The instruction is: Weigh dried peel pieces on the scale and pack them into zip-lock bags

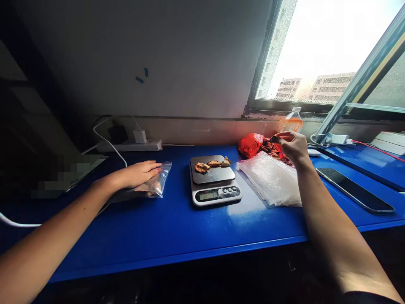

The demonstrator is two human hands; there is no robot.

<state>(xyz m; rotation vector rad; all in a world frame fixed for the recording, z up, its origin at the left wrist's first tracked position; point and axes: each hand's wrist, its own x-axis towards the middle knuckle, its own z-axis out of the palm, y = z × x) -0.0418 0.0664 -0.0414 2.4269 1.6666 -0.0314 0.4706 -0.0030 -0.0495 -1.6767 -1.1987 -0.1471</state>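
My left hand (pixel 139 174) lies flat, fingers stretched out, on a clear zip bag (pixel 161 181) with brownish pieces inside. In the middle stands a kitchen scale (pixel 217 194) with a metal plate, and several dried brown slices (pixel 214 164) rest on it in a row. My right hand (pixel 292 145) is raised at the right, its fingertips pinching a small dark dried piece (pixel 274 139). Just below and behind it is a red plastic bag (pixel 251 145), lying open with dark reddish dried pieces in it. The scale's display is too small to read.
A stack of clear plastic bags (pixel 272 179) lies right of the scale. Farther right are a phone (pixel 354 190) and cables. An orange drink bottle (pixel 291 121) stands by the window. A power strip (pixel 129 145) with a charger sits along the wall at the back left.
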